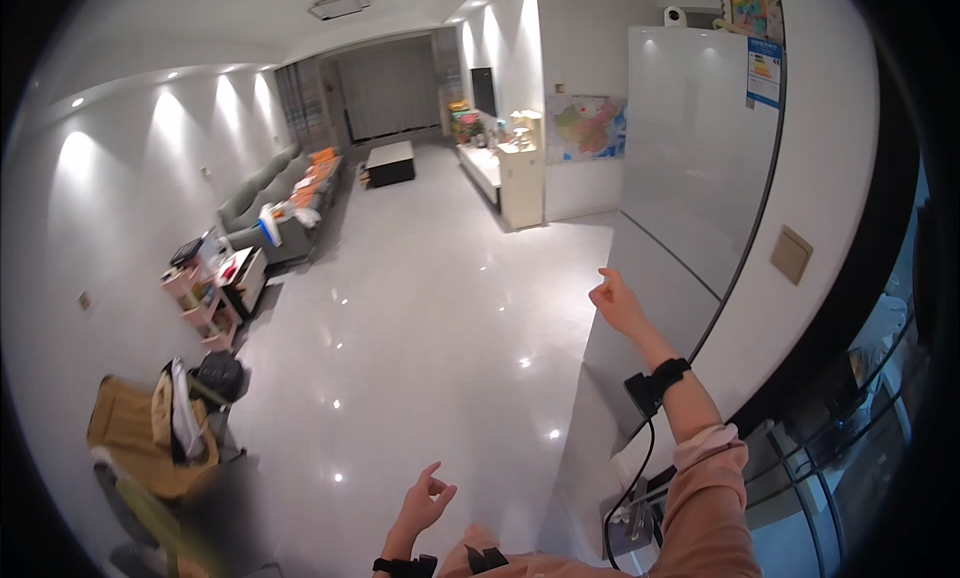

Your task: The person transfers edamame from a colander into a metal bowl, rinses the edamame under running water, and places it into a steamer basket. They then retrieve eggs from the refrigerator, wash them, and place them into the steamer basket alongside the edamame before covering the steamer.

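My right hand (616,302) is raised in front of the left edge of the tall grey refrigerator (694,143). Its index finger points out and the other fingers are curled, with nothing visible in it. Whether it touches the refrigerator I cannot tell. Lower down, my left hand (426,501) hangs over the glossy pale tiled floor (420,338), fingers apart and holding nothing. A black strap with a small device (654,387) wraps my right wrist, and a black cable (636,488) runs down from it. Another black strap (405,565) circles my left wrist.
A brown chair (124,420) with clothes stands at lower left, a black bag (220,375) beside it. Beyond are a pink shelf cart (196,308), a grey sofa (251,203) and a low table (390,162). A white cabinet (519,188) stands ahead; metal railings (795,473) are at right.
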